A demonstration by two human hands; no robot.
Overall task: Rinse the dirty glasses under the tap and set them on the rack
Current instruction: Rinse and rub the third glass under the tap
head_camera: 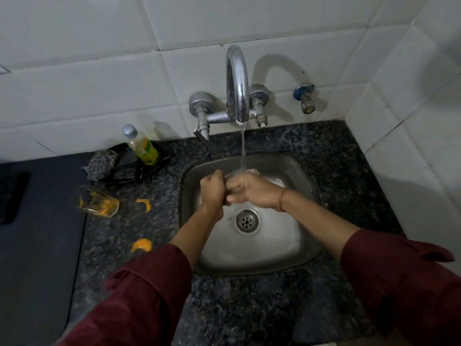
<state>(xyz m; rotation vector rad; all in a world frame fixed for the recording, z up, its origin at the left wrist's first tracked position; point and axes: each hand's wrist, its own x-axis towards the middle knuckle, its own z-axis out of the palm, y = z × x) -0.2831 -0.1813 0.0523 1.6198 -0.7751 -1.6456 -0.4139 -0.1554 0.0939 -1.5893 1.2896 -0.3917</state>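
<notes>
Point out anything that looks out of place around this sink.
Orange peel scraps lie loose on the speckled dark stone counter, left of the steel sink; a clear glass there holds more orange bits.

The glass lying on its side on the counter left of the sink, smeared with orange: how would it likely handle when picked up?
The glass lies on its side, so a nudge would probably roll it across the counter. Orange residue coats its wall, so grip may be slick. It looks like clear thin glass, likely light and breakable if dropped on the stone.
</notes>
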